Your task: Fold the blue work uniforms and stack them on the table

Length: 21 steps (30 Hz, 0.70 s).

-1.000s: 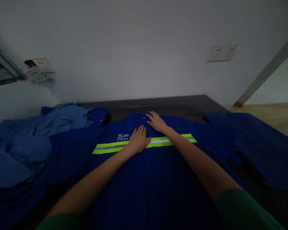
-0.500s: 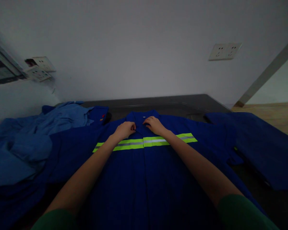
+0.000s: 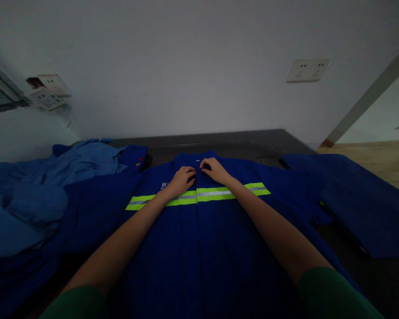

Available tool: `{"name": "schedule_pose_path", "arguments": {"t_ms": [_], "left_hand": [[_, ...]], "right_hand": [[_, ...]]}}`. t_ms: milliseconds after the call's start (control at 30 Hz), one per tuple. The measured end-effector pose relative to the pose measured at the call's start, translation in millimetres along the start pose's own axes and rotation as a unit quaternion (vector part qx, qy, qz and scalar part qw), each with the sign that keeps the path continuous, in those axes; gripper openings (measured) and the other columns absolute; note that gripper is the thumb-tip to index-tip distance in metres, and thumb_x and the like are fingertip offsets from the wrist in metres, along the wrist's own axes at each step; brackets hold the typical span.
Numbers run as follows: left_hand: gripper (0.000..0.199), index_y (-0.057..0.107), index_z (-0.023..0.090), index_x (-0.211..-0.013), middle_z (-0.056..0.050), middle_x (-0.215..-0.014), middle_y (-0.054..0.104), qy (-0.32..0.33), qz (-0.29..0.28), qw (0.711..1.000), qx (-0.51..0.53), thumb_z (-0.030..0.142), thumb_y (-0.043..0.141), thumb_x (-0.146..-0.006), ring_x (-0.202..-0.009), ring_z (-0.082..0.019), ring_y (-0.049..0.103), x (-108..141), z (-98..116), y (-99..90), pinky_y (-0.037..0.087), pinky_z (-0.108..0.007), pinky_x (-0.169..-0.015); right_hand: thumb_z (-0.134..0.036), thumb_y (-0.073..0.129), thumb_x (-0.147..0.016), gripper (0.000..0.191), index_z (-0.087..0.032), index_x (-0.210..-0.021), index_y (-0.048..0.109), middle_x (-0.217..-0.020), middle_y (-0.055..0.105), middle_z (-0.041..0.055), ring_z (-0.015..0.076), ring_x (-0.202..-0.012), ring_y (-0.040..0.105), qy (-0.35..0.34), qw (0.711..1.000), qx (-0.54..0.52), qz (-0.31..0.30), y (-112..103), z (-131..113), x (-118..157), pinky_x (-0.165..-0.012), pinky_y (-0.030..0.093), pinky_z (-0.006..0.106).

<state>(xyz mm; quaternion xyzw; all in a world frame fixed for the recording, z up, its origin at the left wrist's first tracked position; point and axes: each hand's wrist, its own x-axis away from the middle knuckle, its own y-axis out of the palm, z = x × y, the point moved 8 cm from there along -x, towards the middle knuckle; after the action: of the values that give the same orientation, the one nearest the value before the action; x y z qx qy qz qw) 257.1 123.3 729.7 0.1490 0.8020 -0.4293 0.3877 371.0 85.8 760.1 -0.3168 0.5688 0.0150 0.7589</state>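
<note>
A dark blue work jacket [image 3: 219,239] lies front up, spread out, with a yellow-green and silver reflective band [image 3: 216,194] across its chest. My left hand [image 3: 183,180] is on the front opening just below the collar [image 3: 182,158], its fingers curled and closed at the cloth edge. Opposite it, my right hand [image 3: 215,171] has thumb and forefinger bent together on the other side of the opening, gripping the cloth. The fingertips are dim and partly hidden. A small white print [image 3: 164,186] shows on the chest beside my left wrist.
Light blue garments [image 3: 29,195] lie heaped at the left, over more dark blue cloth. A folded dark blue garment [image 3: 362,199] lies at the right. The dark tabletop [image 3: 219,141] meets the wall behind, where sockets [image 3: 308,70] are mounted.
My left hand has moved right toward the front opening, its fingers less tightly curled, uncovering the white print. My right hand's fingers have bent more. The view has shifted slightly.
</note>
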Motion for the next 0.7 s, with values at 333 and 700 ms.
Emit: {"name": "schedule_pose_path", "arguments": {"t_ms": [333,700], "left_hand": [[0.038,0.062,0.014,-0.116,-0.009,-0.119,0.062,-0.091,0.118,0.988,0.043,0.007,0.042,-0.084,-0.113,-0.018,0.056,4.5,-30.7,-25.7,0.043,-0.035,-0.104],[0.049,0.034,0.028,-0.146,-0.008,-0.154,0.029,-0.148,-0.041,0.980,-0.124,0.033,0.030,-0.098,-0.143,-0.025,0.024,10.2,-45.3,2.4,0.022,-0.054,-0.113]], "right_hand": [[-0.019,0.057,-0.088,0.028,-0.016,-0.115,0.061,-0.119,0.058,0.0119,0.0241,-0.117,0.048,0.019,0.990,0.140,-0.007,15.3,-14.2,6.7,-0.099,0.040,0.038],[-0.039,0.038,-0.098,0.050,-0.017,-0.142,0.043,-0.149,0.037,0.0131,0.0263,-0.138,0.033,0.068,0.977,0.186,-0.073,36.7,-12.9,13.7,-0.112,0.027,0.047]]}}
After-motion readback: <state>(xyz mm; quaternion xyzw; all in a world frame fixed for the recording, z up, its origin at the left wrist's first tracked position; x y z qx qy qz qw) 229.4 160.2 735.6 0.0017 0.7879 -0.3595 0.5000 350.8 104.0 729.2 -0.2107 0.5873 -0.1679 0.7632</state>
